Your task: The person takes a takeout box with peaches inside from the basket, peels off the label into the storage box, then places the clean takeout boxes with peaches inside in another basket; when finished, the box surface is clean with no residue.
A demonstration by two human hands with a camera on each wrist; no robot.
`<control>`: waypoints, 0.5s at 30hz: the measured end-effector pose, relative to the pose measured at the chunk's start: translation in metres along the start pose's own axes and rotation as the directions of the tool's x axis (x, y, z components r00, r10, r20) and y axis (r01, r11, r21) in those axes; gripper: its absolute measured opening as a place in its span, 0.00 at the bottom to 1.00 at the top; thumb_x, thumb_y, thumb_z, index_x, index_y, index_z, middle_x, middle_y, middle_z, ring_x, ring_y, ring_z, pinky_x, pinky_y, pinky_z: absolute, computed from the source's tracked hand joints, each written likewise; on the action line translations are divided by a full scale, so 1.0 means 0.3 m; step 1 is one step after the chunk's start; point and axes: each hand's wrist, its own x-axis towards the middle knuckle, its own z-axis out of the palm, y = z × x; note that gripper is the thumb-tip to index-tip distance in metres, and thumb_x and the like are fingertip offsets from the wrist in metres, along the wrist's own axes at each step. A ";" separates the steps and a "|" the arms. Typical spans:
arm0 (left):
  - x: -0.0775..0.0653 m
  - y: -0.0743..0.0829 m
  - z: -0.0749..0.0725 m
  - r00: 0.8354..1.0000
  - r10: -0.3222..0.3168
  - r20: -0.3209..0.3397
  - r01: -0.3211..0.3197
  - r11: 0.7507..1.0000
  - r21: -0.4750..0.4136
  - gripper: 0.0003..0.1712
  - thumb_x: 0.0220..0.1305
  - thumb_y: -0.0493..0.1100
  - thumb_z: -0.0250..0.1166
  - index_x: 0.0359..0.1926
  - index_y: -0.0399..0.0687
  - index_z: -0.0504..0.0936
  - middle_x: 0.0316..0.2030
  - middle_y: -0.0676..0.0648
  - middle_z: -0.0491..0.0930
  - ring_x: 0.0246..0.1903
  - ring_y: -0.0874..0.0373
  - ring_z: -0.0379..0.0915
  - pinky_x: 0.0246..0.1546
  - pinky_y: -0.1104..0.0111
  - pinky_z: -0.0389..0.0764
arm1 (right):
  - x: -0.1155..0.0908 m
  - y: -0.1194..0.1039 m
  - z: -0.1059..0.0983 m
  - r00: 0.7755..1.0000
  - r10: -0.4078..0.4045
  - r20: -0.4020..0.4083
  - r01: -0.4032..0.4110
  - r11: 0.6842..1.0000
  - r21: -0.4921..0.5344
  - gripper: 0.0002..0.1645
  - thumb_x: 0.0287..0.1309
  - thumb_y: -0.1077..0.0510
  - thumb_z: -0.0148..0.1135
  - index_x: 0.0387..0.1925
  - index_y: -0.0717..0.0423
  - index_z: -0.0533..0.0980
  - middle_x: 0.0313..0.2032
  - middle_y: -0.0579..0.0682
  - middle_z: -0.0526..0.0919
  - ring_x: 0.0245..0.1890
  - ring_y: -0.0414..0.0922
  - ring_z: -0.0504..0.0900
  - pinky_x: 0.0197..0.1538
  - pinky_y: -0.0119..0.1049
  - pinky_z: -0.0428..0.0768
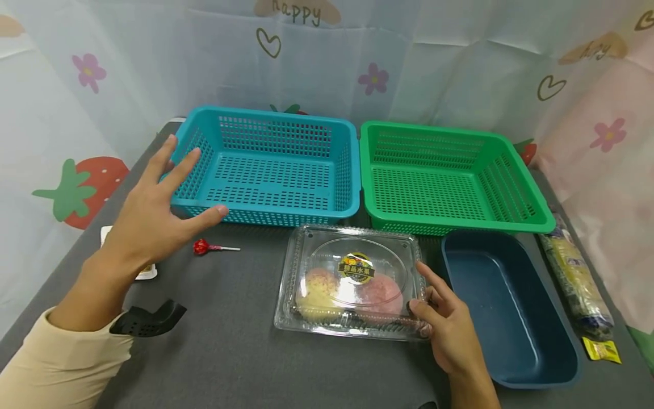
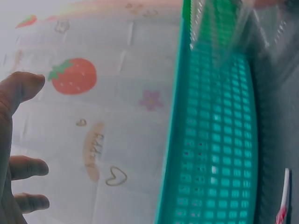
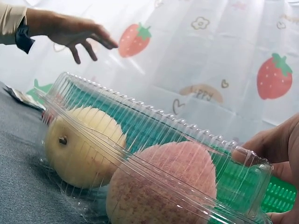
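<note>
My right hand (image 1: 449, 326) grips the right side of a clear plastic fruit box (image 1: 306, 247), its thumb and fingers at the edge. The lid is closed and bears a black-and-gold label (image 1: 356, 268). Inside lie a pale yellow round fruit (image 3: 84, 144) with a stem and a pinkish, peach-like fruit (image 3: 163, 182). Over the left front corner of the blue basket (image 1: 291, 216), my left hand (image 1: 153, 218) hovers with fingers spread, holding nothing. A red-wrapped lollipop (image 1: 201, 246) lies on the grey table just right of that hand.
Beside the blue basket stands a green basket (image 1: 460, 224). A dark blue tub (image 1: 503, 318) is right of my right hand. Along the right edge lie a long clear-wrapped package (image 1: 574, 272) and a small yellow packet (image 1: 602, 350). A white packet (image 1: 147, 272) sits partly behind my left wrist.
</note>
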 end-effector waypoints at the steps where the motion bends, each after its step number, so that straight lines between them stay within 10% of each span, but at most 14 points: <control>1: -0.004 0.009 0.002 1.000 0.007 -0.004 -0.007 1.000 -0.006 0.50 0.56 0.56 0.69 0.75 0.58 0.55 0.75 0.54 0.39 0.70 0.40 0.44 0.55 0.31 0.55 | 0.000 -0.001 -0.001 1.000 -0.003 0.000 0.003 1.000 0.000 0.36 0.63 0.72 0.56 0.71 0.58 0.61 0.33 0.58 0.65 0.31 0.44 0.65 0.19 0.33 0.64; 15: -0.049 0.091 0.079 0.993 0.120 0.012 -0.119 0.989 -0.082 0.50 0.55 0.60 0.70 0.75 0.55 0.57 0.75 0.51 0.41 0.65 0.42 0.58 0.53 0.33 0.62 | -0.004 -0.004 -0.002 1.000 0.027 -0.006 -0.027 0.999 -0.024 0.36 0.64 0.70 0.56 0.71 0.58 0.60 0.35 0.59 0.63 0.34 0.46 0.64 0.27 0.34 0.64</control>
